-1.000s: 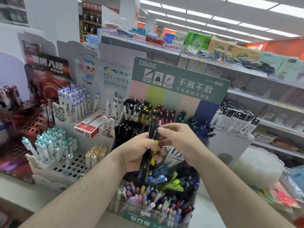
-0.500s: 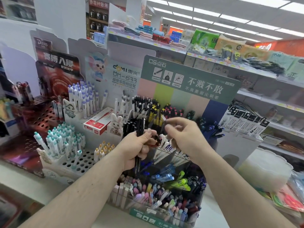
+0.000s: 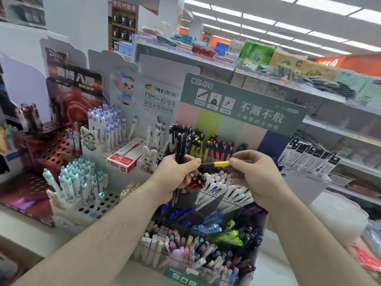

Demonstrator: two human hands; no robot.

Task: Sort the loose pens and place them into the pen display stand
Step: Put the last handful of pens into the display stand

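1. Head view: left hand [image 3: 177, 176] grip wraps a bundle of black pens [image 3: 179, 148], upright; right hand [image 3: 254, 176] grip pinches yellow-capped pen [image 3: 218, 164] by the cap end, horizontal between both hands, above the pen display stand [image 3: 243, 120].
2. Pen's dark end blurred near the left thumb; contact unclear.
3. Stand compartments packed; little free room.

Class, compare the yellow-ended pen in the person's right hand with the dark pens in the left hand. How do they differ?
The yellow-ended pen is a single pen; the dark pens are a small bunch.
The yellow-ended pen lies roughly level, pinched by the right hand; the dark pens stand upright in the left hand.
The yellow-ended pen has a bright yellow end; the dark pens look black throughout.
Both are held above the pen display stand.
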